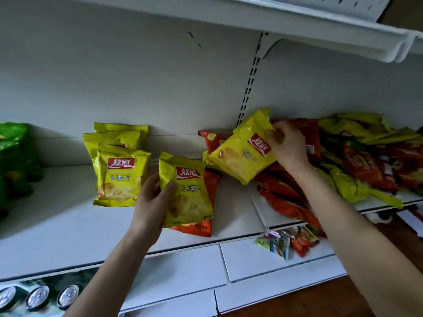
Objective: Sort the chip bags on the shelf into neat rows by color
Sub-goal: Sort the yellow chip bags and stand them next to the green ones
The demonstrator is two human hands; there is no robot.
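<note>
— What are the hands holding?
— The left hand (pixel 151 202) grips a glossy yellow bag (pixel 186 191) by its side, thumb across the front. It is upright over a flat red bag (pixel 211 186) near the shelf (pixel 57 225) front edge. The right hand (pixel 289 147) pinches the top of a tilted yellow bag (pixel 242 152) near the back edge.
— Any room?
— There is bare white surface between the standing yellow row (pixel 121 177) and the crinkled mixed pile (pixel 357 161) at the right end. Green bags (pixel 13 156) are at the left end.
</note>
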